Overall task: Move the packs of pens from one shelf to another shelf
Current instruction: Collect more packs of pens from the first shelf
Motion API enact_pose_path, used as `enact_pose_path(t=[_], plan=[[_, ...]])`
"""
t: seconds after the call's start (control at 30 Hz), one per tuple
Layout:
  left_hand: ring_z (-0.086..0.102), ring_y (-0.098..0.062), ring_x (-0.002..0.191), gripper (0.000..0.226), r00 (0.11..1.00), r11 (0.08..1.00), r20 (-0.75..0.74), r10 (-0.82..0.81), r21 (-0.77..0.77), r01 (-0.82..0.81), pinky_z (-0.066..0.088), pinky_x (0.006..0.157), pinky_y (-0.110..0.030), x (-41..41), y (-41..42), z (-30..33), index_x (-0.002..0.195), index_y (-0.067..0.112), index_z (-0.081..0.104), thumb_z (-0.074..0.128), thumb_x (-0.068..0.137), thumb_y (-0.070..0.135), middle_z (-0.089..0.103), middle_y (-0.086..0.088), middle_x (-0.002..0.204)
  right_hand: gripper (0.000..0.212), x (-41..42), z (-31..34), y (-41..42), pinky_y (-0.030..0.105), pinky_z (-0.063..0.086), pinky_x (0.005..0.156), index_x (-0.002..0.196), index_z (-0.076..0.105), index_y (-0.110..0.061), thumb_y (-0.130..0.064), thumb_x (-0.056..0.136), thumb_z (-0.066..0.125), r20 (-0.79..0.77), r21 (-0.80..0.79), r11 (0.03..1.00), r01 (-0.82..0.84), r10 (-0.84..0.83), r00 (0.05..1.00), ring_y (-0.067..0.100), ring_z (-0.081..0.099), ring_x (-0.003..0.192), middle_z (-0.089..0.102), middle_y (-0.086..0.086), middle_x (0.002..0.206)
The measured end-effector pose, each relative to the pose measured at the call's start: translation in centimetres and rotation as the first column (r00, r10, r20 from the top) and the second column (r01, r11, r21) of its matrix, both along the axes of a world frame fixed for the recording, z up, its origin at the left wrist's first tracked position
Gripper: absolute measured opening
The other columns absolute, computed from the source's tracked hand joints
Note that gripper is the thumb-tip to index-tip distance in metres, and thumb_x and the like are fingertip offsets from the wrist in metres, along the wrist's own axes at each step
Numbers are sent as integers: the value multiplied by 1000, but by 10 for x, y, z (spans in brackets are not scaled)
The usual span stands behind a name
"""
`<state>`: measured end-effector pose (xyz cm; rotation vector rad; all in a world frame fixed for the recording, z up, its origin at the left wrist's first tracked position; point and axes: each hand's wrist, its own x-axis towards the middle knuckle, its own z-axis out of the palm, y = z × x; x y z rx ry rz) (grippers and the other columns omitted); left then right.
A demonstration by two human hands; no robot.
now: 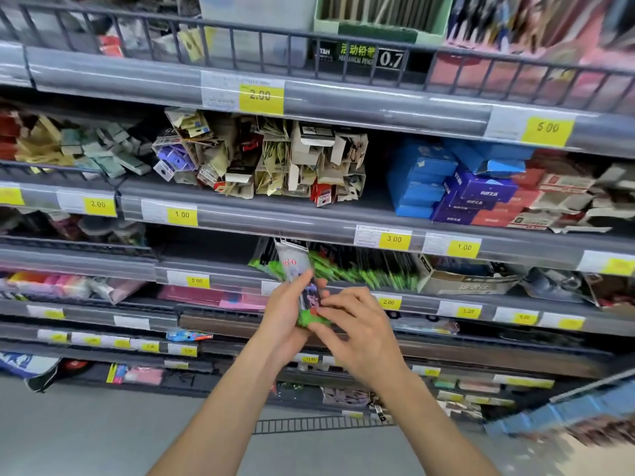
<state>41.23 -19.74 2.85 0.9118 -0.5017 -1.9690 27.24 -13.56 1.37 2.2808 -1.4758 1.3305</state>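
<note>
Both my hands hold a small stack of pen packs [298, 269] in front of the shop shelves, near the middle of the view. The packs are clear and black with green bottoms and red print, and they stand upright. My left hand [287, 316] grips the stack from the left with its fingers curled round it. My right hand [357, 319] pinches the lower edge of the stack from the right. Behind the hands, a row of matching green and black pen packs [364, 269] stands on the third shelf. The shelf above [309, 209] holds brown card packs.
Blue and purple boxes [446, 187] fill the right of the second shelf. A cardboard box [464, 276] sits to the right of the green packs. Yellow price tags [394, 239] line the shelf rails. Lower shelves hold pink items [213, 297]. The grey floor [103, 434] lies below.
</note>
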Motion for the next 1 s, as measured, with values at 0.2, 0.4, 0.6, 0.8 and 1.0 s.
enact_pose_path(t=[0.2,0.4,0.6,0.8,1.0], plan=[[68,-18,70,22,992,994,62,109,-33,-107,60,62,-29,15,-3,-8,123,5,62,59,107,19,73,-10,89,42,-20,-2,-54,43,45,108,137,61,-8,-30,101,60,-3,399,880,256,-278,960,26,50,128,61,10,135],[69,-18,73,28,989,995,113,95,-25,-93,59,66,-31,20,-2,-6,130,4,62,60,106,20,75,-13,96,66,-8,-8,-107,45,50,98,157,34,-19,-45,100,55,-330,605,719,341,-163,930,40,56,123,54,19,143],[72,-17,70,26,983,993,140,114,-12,-114,60,61,-30,12,-14,0,127,3,63,58,107,20,79,-10,88,33,-6,-17,-89,42,56,83,127,67,-8,-7,95,59,-333,380,862,335,-211,919,36,70,95,75,12,108],[75,-21,82,29,978,993,176,115,-14,-115,63,66,-31,6,-18,-6,130,4,60,58,107,21,76,-14,101,29,-16,-11,-71,45,60,74,123,69,-2,-3,95,60,-250,299,908,294,-222,942,38,72,85,76,13,107],[78,-33,103,44,998,999,43,41,29,-43,63,82,-42,1,-19,-3,123,0,71,55,108,38,75,-25,122,24,-3,-24,-37,40,62,84,111,75,0,-10,95,60,-120,-98,984,149,-160,980,25,75,91,78,11,103]])
